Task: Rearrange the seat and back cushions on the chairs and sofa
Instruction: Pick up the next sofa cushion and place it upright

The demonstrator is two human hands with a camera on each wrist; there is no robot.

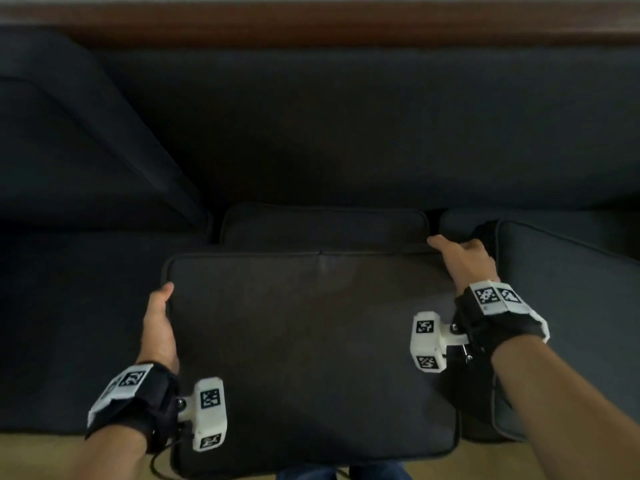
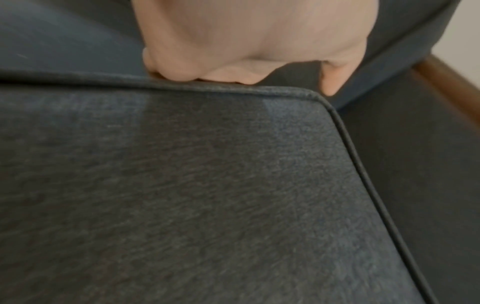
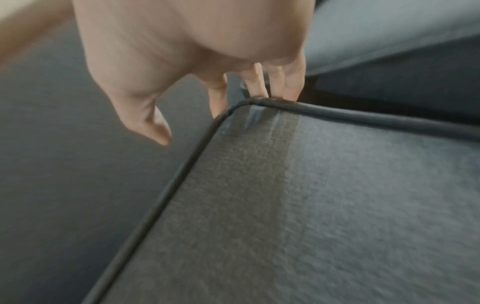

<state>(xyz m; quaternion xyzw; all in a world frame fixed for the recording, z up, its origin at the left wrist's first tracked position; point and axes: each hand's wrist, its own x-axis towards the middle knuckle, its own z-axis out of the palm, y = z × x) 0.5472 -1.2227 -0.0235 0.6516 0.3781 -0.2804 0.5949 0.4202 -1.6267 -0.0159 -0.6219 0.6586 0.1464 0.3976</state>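
Charcoal fabric covers everything on the sofa (image 1: 346,116): I count four loose cushions, one being handled and three others. The handled cushion (image 1: 311,341) is square with rounded corners and a piped edge, its weave showing a faint brownish patch in the middle; it lies flat at the front of the seat, its near edge hanging over the wooden floor (image 1: 34,459). Two hands hold it. The left hand (image 1: 157,327) lies along its left edge near the far corner, fingers tucked over the piping and out of sight. The right hand (image 1: 464,258) takes the far right corner, fingers curled down behind the edge, thumb free. Behind lies a second cushion (image 1: 322,225), another at right (image 1: 568,306), and a third leans at left (image 1: 86,150). A wooden rail (image 1: 311,22) tops the back.
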